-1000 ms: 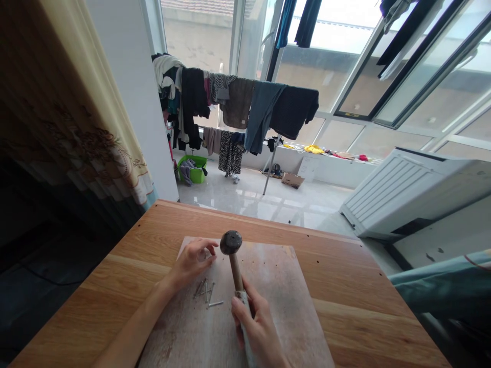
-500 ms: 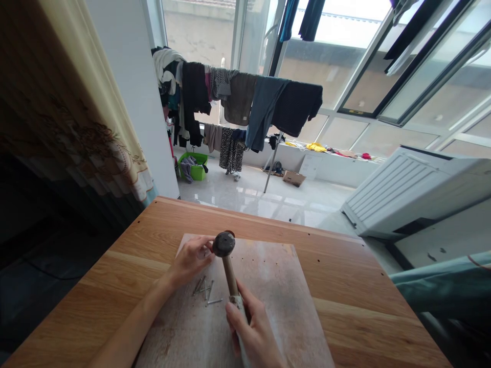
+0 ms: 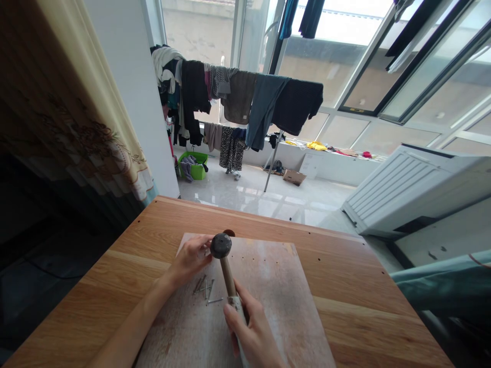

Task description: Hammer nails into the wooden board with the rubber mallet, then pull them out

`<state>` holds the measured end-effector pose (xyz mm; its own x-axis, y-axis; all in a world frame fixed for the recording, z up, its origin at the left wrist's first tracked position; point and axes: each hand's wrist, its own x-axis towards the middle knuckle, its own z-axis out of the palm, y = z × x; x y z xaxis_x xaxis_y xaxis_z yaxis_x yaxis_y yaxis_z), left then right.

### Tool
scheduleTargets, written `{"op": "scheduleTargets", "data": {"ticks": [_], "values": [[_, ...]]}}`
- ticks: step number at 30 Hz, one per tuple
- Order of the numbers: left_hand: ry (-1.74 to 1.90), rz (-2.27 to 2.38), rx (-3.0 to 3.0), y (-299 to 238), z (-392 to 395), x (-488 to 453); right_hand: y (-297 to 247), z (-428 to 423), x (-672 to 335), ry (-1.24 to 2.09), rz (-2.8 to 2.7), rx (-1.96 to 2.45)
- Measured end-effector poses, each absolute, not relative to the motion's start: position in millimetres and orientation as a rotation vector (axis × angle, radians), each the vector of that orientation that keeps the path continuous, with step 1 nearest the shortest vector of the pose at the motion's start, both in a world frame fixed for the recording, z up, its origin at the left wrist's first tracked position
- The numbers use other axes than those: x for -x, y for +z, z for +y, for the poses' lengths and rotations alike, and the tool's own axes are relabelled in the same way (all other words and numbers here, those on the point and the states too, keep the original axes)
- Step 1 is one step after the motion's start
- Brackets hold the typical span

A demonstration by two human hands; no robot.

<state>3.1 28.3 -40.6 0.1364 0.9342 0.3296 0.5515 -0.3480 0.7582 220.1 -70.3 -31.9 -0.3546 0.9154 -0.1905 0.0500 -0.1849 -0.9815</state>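
Observation:
My right hand [image 3: 253, 335] is wrapped round the handle of a hammer [image 3: 227, 270], whose dark round head sits low over the far left part of a worn wooden board [image 3: 268, 286]. My left hand [image 3: 191, 258] rests on the board just left of the hammer head, fingers pinched together under it. What they pinch is hidden by the head. Several loose nails [image 3: 207, 290] lie on the board between my two hands.
The board lies on a wooden table [image 3: 345, 276] with small holes along its far edge. Beyond are a tiled floor, a drying rack of clothes [image 3: 245, 102], a green basket [image 3: 194, 168], a white slatted unit [image 3: 410, 189] at right and a curtain [image 3: 76, 102] at left.
The hammer head has moved down and left, closer to my left hand's fingertips. My left hand has stayed nearly in place on the board.

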Motion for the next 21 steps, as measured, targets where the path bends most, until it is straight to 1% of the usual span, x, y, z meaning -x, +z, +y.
{"op": "scheduleTargets", "data": {"ticks": [6,11,13,18,21], "values": [[1.070,1.408,-1.999,-40.9,29.2,-1.1,-35.1,-71.4,-219.4,1.594,-1.365,1.184],[1.135,1.468,-2.201,-24.5,10.3,3.7,-32.9,-69.4,-222.3,1.534,-1.300,1.185],[1.025,1.442,-2.381,-14.4,-4.8,3.6,-30.1,-68.6,-223.4,1.522,-1.244,1.186],[0.578,1.201,-2.772,0.0,-42.2,0.1,-24.9,-66.0,-224.3,1.546,-1.113,1.136],[0.444,1.136,-2.891,-0.7,-53.5,0.1,-24.8,-64.7,-225.1,1.571,-1.103,1.104]]}}
